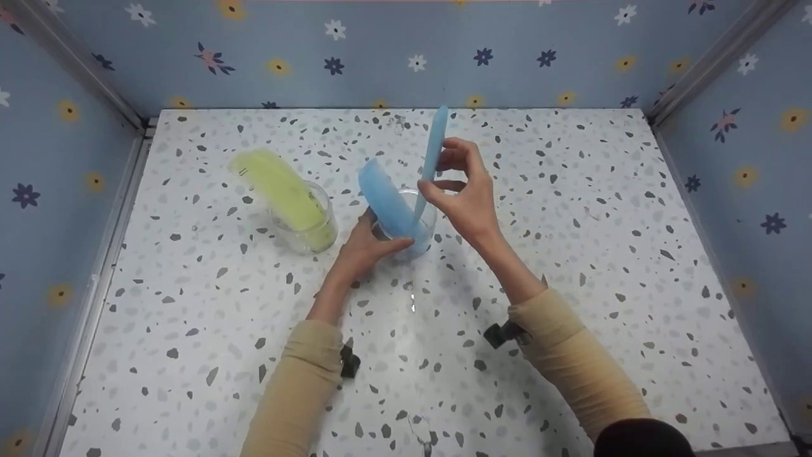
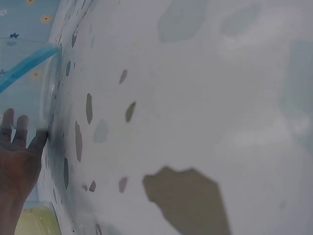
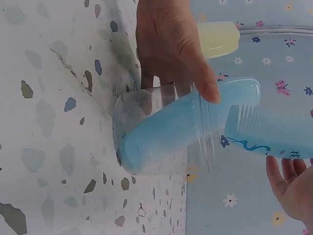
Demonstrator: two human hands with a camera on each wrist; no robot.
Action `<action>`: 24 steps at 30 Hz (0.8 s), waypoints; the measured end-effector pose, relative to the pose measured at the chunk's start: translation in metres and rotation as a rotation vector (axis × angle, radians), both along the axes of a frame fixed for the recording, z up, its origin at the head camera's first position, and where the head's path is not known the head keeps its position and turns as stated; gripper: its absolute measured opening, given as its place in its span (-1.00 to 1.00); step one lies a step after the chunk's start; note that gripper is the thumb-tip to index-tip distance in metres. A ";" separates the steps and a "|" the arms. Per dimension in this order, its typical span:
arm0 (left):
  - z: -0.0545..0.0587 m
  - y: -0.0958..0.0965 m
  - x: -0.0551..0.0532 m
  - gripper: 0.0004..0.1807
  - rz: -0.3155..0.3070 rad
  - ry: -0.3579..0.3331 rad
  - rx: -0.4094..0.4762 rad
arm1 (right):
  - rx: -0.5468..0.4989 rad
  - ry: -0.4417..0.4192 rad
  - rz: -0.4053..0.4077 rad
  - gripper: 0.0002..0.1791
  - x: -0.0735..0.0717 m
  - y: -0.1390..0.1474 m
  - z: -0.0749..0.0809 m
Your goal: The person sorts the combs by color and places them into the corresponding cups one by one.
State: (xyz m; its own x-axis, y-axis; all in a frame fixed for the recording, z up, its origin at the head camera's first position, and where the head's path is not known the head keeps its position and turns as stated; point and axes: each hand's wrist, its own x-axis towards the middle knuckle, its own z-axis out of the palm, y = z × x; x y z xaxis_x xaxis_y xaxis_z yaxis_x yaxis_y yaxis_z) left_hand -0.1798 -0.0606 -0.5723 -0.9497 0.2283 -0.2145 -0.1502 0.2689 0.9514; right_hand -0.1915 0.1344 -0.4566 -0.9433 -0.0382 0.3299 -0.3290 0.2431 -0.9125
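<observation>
My left hand (image 1: 366, 251) grips a clear cup (image 3: 198, 159) around its side, with the thumb near the rim. A blue comb (image 1: 384, 193) leans inside this cup, its upper end sticking out to the left. Between thumb and fingers, my right hand (image 1: 469, 197) pinches a second blue comb (image 1: 435, 143), held steeply with its lower end at the cup's mouth. In the right wrist view this held comb (image 3: 274, 132) shows its teeth and a dark printed pattern. How far its end reaches into the cup is hard to tell.
Left of my left hand stands another clear cup (image 1: 328, 212) with yellow-green combs (image 1: 279, 187) leaning out of it; their exact number is unclear. The speckled white table (image 1: 571, 254) is bordered by blue flowered walls (image 1: 406, 38) at the back and sides.
</observation>
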 end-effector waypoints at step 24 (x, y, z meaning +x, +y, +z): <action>-0.002 -0.002 -0.002 0.26 -0.016 0.003 0.028 | 0.189 -0.070 -0.060 -0.30 -0.001 -0.006 -0.035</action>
State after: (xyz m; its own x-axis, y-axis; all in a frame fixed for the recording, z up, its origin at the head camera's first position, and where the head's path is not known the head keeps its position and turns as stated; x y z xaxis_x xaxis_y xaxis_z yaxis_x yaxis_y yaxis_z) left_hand -0.1822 -0.0629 -0.5744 -0.9466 0.2490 -0.2047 -0.1430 0.2444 0.9591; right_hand -0.1921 0.1279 -0.4915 -0.9661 -0.0361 0.2558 -0.2461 0.4297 -0.8688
